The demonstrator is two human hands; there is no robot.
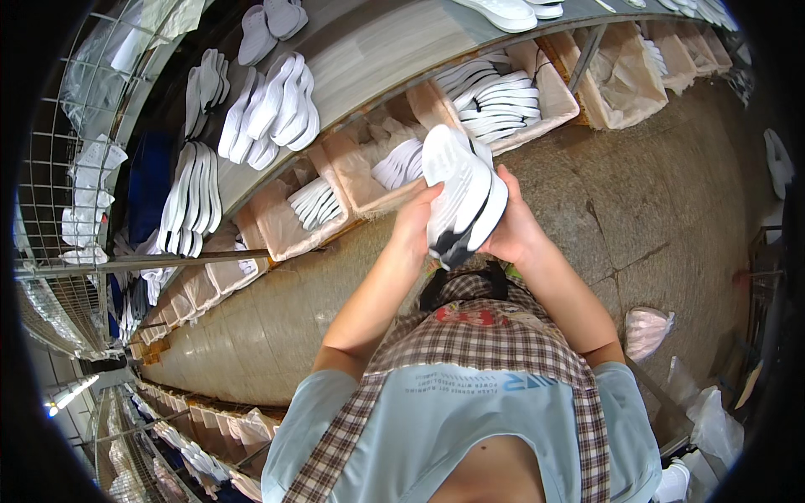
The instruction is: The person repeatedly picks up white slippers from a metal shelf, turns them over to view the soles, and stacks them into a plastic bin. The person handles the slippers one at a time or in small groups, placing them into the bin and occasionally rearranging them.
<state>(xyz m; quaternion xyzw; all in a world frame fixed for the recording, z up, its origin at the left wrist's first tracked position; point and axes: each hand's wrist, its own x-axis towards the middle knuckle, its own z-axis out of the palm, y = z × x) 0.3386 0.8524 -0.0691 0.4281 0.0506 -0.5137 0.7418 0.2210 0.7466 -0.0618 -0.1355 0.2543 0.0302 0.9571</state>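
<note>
Between my two hands is a small stack of white shoe soles, with black patches at the end nearest me. My left hand is closed on the stack's left edge, its thumb lying along the side. From the right, my right hand grips the other edge, with most of its fingers hidden behind the soles. The stack is tilted and held up in front of my apron. Beyond it stands a lined bin with more white soles piled inside.
A long bench curves across the far side, bearing bundles of white soles. Lined bins stand in a row beneath it. A wire rack rises at the left. On the floor at right lies a pink plastic bag.
</note>
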